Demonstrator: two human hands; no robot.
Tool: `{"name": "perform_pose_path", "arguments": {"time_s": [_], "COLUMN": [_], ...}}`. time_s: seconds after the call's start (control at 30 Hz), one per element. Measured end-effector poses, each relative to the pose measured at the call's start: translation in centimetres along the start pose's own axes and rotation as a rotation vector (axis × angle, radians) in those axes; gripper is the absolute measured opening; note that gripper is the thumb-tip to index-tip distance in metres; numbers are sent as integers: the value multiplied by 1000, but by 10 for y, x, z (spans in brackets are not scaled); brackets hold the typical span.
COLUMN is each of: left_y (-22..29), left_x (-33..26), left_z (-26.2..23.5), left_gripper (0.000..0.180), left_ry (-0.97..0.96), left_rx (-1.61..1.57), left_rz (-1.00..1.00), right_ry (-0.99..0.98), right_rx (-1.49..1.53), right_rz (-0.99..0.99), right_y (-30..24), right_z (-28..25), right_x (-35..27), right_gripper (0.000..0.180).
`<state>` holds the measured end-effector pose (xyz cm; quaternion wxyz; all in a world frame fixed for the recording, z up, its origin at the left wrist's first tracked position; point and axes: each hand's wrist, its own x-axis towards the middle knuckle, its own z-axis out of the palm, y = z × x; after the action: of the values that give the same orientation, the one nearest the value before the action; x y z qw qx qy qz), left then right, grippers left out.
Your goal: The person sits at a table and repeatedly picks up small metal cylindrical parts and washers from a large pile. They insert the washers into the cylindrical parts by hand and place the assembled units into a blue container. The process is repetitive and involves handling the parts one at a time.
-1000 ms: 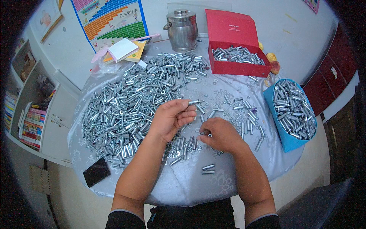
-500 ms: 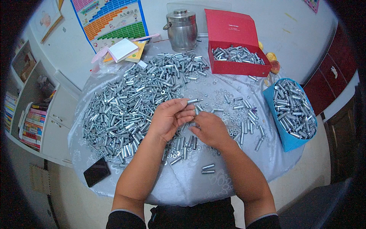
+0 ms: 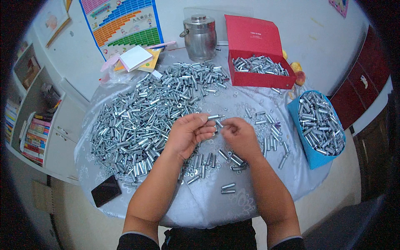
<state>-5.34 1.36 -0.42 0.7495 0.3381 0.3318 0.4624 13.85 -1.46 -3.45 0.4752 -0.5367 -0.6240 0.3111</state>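
Red box [image 3: 262,81], blue bin [image 3: 313,158] — tubes [image 3: 321,121] inside

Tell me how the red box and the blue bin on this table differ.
Shape: the red box has straight sides and corners, while the blue bin has a rounded rim.
Lid: the red box has a lid standing open at its back; the blue bin shows none.
Place: the red box sits toward the back wall, the blue bin nearer, at the right.
Both hold many silvery metal tubes.
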Motion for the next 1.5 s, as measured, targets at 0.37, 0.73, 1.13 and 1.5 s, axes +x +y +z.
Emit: {"name": "perform_pose_path", "arguments": {"time_s": [0.37,0.73,1.13,1.5], "left_y": [-4,-4,-2,-5], "left_x": [-1,-4,-5,-6], "left_z": [9,13,14,20], "left_gripper": [21,22,23,23], "left_ry": [-7,-8,-9,-26], "left_rx": [65,96,254,290], "left_rz": [-21,-24,-5,4], "right_ry": [9,20,21,-46], "right_rx": [535,518,305,275], "right_rz": [88,102,-92,281], "right_y": [-17,-14,-17,-11], "right_z": [-18,-19,-24,-26], "right_x": [1,1,-1,-2], "right_gripper": [26,24,17,20]}}
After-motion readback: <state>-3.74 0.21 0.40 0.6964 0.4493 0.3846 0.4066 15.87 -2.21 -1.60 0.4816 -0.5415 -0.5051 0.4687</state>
